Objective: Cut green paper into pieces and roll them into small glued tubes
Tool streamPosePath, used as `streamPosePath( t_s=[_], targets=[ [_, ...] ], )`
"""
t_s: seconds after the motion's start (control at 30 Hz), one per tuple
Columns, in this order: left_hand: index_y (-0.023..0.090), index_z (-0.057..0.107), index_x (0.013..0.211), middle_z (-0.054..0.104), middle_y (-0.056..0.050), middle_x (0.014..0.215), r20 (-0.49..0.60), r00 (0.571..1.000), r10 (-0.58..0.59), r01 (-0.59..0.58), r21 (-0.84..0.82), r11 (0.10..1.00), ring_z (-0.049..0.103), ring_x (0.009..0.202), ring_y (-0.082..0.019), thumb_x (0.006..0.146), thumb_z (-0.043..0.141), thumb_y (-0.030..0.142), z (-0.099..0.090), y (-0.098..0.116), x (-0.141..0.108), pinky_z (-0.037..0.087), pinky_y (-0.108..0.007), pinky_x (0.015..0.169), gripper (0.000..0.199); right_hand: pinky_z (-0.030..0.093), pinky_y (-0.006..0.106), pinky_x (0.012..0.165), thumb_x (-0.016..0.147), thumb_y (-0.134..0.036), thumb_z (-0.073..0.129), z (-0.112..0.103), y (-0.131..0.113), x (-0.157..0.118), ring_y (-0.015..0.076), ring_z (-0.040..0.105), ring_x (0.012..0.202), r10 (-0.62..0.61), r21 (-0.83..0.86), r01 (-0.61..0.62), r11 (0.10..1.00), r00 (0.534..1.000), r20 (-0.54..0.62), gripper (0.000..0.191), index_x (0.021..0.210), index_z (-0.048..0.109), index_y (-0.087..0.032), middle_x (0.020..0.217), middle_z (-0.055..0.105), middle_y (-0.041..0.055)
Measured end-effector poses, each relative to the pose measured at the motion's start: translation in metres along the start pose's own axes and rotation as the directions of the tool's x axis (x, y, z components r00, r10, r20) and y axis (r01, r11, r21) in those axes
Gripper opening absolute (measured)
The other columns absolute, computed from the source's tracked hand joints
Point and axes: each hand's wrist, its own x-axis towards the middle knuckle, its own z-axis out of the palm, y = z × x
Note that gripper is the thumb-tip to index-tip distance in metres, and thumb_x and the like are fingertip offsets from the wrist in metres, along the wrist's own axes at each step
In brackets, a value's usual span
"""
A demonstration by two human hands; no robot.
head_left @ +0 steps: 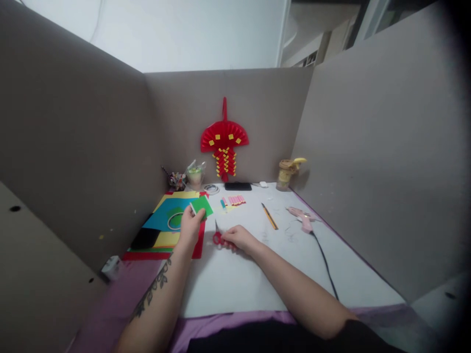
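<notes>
My left hand (191, 225) pinches a small green paper square (203, 206) over the right edge of the paper stack. To its right, my right hand (239, 238) has its fingers on the red handles of a pair of scissors (217, 237), whose blades point away from me. The blades are apart from the green paper. Beyond the hands lie several small pink paper rolls (236, 200) and a teal piece (222, 203). A roll of tape (175, 221) rests on the blue sheet (158, 215) beside my left hand.
A yellow craft knife (270, 216) and a pink glue gun (301, 215) with a black cord lie to the right. Along the back are a phone (238, 187), a cup (284, 175) and a bagged drink (195, 175). A red paper ornament (224, 139) hangs on the grey partition (176, 113).
</notes>
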Motion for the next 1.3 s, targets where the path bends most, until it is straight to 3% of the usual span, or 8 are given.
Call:
streamPosePath(
  t_s=[0.17,0.27,0.53,0.67,0.8,1.0,1.13,1.3],
  targets=[
    [0.015,0.055,0.093,0.066,-0.007,0.089,0.011,1.0,-0.009,0.009,-0.003,1.0,0.063,0.077,-0.017,0.064,0.067,0.035,0.002,-0.006,0.001,0.05,-0.028,0.067,0.037,0.041,0.024,0.057,0.074,-0.02,0.051,-0.012,0.003,0.012,0.0123,0.053,0.061,-0.269,-0.253,0.204,0.946,0.929,-0.256,0.015,0.082,0.063,-0.016,0.071,0.062,0.0025],
    [0.015,0.055,0.093,0.066,-0.007,0.091,0.014,1.0,-0.016,0.016,-0.002,1.0,0.063,0.078,-0.018,0.063,0.067,0.034,0.003,-0.01,0.002,0.05,-0.029,0.068,0.037,0.037,0.031,0.083,0.072,-0.015,0.054,-0.031,0.007,0.019,0.0196,0.049,0.094,-0.454,-0.651,0.162,0.741,0.836,-0.308,0.016,0.083,0.066,-0.019,0.092,0.059,0.007],
    [0.019,0.053,0.099,0.063,-0.007,0.096,0.222,0.938,-0.267,0.285,-0.053,0.957,0.062,0.079,-0.017,0.063,0.069,0.032,0.01,-0.013,-0.008,0.05,-0.027,0.063,0.041,0.031,0.036,0.086,0.081,-0.022,0.05,-0.022,0.012,0.034,0.0266,0.036,0.113,-0.388,-0.879,0.121,0.461,0.919,-0.077,0.015,0.088,0.062,-0.018,0.12,0.05,0.0107],
    [0.021,0.053,0.096,0.062,-0.006,0.096,0.354,0.818,-0.454,0.506,-0.066,0.86,0.061,0.076,-0.015,0.061,0.071,0.029,0.019,-0.021,-0.019,0.051,-0.029,0.063,0.04,0.033,0.03,0.08,0.082,-0.014,0.044,-0.054,0.007,0.027,0.02,0.046,0.093,-0.439,-0.845,0.08,0.529,0.878,-0.191,0.016,0.086,0.059,-0.014,0.096,0.057,0.0105],
    [0.02,0.053,0.095,0.06,-0.005,0.09,0.281,0.775,-0.566,0.587,0.011,0.809,0.06,0.07,-0.015,0.058,0.073,0.023,0.021,-0.025,-0.021,0.052,-0.031,0.063,0.042,0.034,0.029,0.081,0.083,-0.012,0.04,-0.098,0.003,0.011,0.0181,0.047,0.087,-0.496,-0.753,-0.024,0.658,0.738,-0.457,0.02,0.084,0.06,-0.014,0.088,0.057,0.0086],
    [0.021,0.054,0.088,0.058,0.0,0.079,0.189,0.778,-0.6,0.612,-0.008,0.791,0.055,0.064,-0.012,0.062,0.069,0.019,0.013,-0.015,-0.013,0.051,-0.032,0.062,0.029,0.032,0.032,0.091,0.073,-0.018,0.062,-0.062,0.01,0.019,0.0208,0.043,0.106,-0.545,-0.809,0.352,0.471,0.837,0.046,0.018,0.091,0.066,-0.022,0.108,0.054,0.0066],
    [0.02,0.056,0.086,0.06,-0.001,0.079,0.221,0.797,-0.563,0.588,-0.067,0.806,0.056,0.065,-0.012,0.062,0.068,0.019,0.012,-0.011,-0.013,0.049,-0.027,0.059,0.028,0.03,0.038,0.092,0.076,-0.02,0.06,-0.03,0.011,0.034,0.0251,0.035,0.116,-0.504,-0.862,0.322,0.392,0.859,0.091,0.012,0.086,0.066,-0.022,0.123,0.047,0.0079],
    [0.019,0.056,0.082,0.061,-0.001,0.079,0.217,0.833,-0.509,0.544,-0.151,0.826,0.056,0.064,-0.011,0.059,0.07,0.019,0.014,-0.013,-0.011,0.046,-0.023,0.056,0.027,0.033,0.034,0.087,0.08,-0.014,0.052,-0.034,0.011,0.027,0.0226,0.041,0.106,-0.483,-0.876,0.354,0.328,0.86,0.166,0.011,0.082,0.062,-0.018,0.105,0.056,0.0088]
  ],
)
